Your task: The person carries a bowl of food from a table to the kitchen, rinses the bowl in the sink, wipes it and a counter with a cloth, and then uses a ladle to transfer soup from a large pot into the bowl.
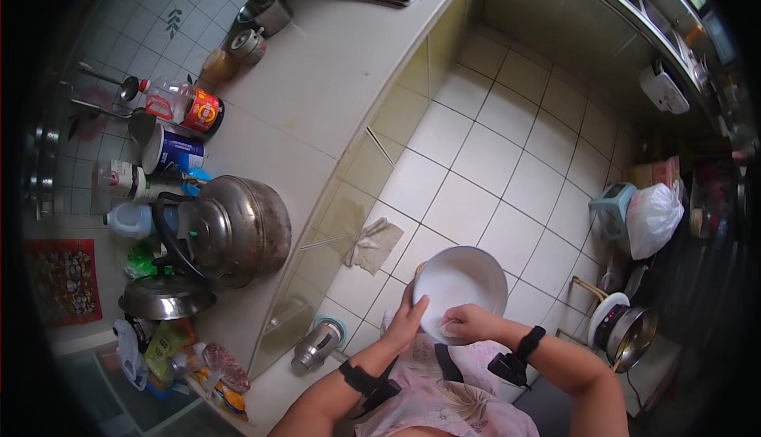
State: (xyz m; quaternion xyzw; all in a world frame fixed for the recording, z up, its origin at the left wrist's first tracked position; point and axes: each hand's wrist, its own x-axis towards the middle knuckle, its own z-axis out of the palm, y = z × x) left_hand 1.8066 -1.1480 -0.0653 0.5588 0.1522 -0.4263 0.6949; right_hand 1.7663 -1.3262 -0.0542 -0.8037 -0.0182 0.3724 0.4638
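Note:
A deep white bowl (461,276) with a dark blue rim is tilted in front of my body, above the tiled floor. My left hand (405,321) grips its left side, with the thumb over the rim. Inside the bowl, near the edge closest to me, my right hand (472,322) has its fingers bunched around a small whitish wad (450,327). Mostly hidden by the fingers, the wad could be cloth or tissue. The bowl's inside looks smooth, with no other thing lying in it.
Left of me a counter (315,104) carries a large metal kettle (238,229), bottles and a saucepan (267,12). A grey rag (376,245) hangs at the cabinet front, above a metal flask (318,345). At right stand a white plastic bag (654,220) and an electric pot (633,336).

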